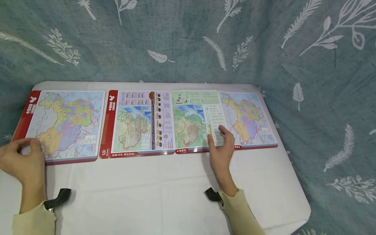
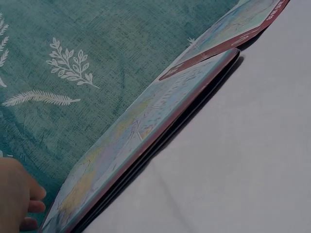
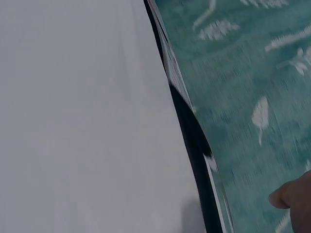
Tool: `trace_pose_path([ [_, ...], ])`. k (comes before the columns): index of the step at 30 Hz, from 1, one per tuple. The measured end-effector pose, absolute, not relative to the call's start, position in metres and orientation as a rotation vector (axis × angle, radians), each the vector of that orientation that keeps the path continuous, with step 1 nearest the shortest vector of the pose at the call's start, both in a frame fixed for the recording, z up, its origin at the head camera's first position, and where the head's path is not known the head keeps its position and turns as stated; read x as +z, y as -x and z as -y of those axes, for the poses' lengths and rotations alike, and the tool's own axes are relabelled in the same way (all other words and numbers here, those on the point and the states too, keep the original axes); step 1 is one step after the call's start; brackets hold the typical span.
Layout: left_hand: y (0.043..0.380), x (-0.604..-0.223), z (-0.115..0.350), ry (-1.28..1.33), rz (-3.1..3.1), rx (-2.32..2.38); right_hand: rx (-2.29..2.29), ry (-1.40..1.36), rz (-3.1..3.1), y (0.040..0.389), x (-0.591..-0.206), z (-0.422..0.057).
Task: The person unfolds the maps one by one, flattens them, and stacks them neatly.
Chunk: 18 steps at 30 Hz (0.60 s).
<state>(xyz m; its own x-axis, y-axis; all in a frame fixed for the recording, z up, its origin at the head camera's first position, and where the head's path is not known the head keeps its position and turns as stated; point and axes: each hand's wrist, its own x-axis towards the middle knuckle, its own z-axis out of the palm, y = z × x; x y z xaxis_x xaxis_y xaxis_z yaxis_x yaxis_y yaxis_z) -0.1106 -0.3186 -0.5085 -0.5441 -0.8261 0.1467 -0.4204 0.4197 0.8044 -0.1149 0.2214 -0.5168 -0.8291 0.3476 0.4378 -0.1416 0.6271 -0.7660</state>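
A folded map [image 1: 66,125] with a red left border lies at the left of the table, its layers stacked at the near edge. Over its lower left corner is my left hand [image 1: 24,160], fingers loosely curved; the left wrist view shows fingertips [image 2: 36,192] by the map's end with nothing visible between them. To the right, an unfolded folding map [image 1: 141,120] spreads across several panels. My right hand [image 1: 221,150] is over its near edge at the green panel [image 1: 189,124], thumb and fingers curved and apart. Whether it touches the panel I cannot tell.
A white cloth [image 1: 132,195] covers the table. Green leaf-patterned fabric [image 1: 164,39] rises behind the table and along its right side. Black wrist devices [image 1: 58,198] sit at both sleeves. In the right wrist view, a dark gap shows under the map's edge [image 3: 214,165].
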Motion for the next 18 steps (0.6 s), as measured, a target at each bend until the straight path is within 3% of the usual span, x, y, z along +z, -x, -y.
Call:
trace_pose_path([
  [12, 0.109, -0.523, 0.336, -1.04, 2.187, -0.961, 1.241, -0.2, 2.373, 0.114, -0.52, -0.122],
  [18, 0.109, -0.517, 0.339, -1.16, 2.19, -1.041, 1.262, -0.325, 2.403, 0.113, -0.519, -0.083],
])
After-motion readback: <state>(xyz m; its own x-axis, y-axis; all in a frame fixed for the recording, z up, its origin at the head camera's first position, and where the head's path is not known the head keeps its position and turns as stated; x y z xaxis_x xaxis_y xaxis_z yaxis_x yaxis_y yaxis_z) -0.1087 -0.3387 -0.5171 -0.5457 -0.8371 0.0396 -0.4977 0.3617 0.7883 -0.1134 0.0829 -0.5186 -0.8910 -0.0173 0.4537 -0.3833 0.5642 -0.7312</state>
